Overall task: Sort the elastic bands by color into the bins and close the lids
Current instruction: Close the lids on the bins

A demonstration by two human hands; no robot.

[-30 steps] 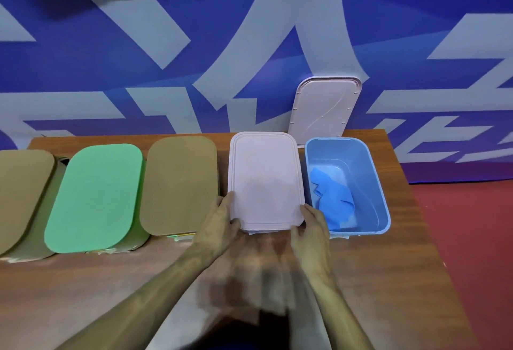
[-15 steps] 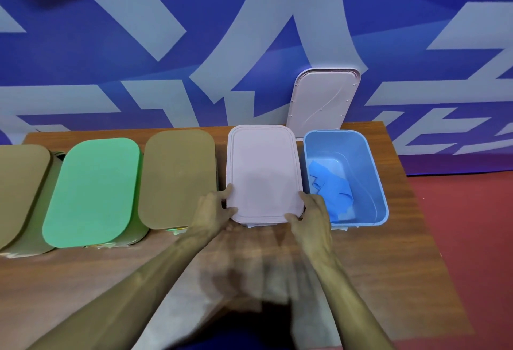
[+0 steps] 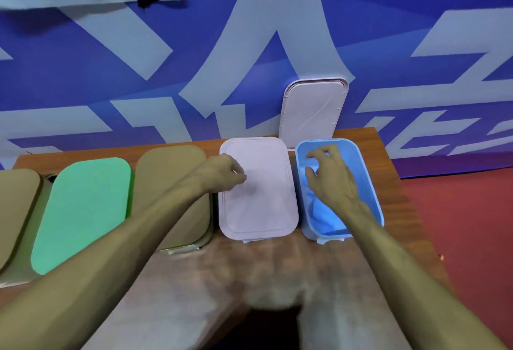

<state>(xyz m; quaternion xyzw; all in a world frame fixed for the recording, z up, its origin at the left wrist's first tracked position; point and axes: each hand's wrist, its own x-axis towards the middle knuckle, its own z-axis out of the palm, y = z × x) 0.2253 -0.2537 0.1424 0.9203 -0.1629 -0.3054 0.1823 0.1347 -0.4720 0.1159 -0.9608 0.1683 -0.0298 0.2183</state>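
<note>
- Blue wall (image 3: 416, 3) with pale angular shapes rises behind your wooden table (image 3: 277, 266), and red floor (image 3: 472, 225) shows to the right.
- Half a second ago both your hands held the near corners of the pink lid (image 3: 263, 197); both have since let go and moved farther away from you.
- Your left hand (image 3: 222, 173) now rests on the lid's left side, fingers curled under, with nothing visible in it.
- Your right hand (image 3: 330, 180) has crossed over the uncovered blue bin (image 3: 372, 197), fingers loosely bent and apart, holding nothing.
- The blue bands (image 3: 324, 219) lie inside that bin, under your wrist.
- A loose pale lid (image 3: 313, 111) leans upright against the wall just behind the bins.
- The pink lid sits flat on its bin.
- Left of it, a tan lid (image 3: 172, 197), a green lid (image 3: 83, 211) and an edge tan lid (image 3: 14, 211) cover their bins.
</note>
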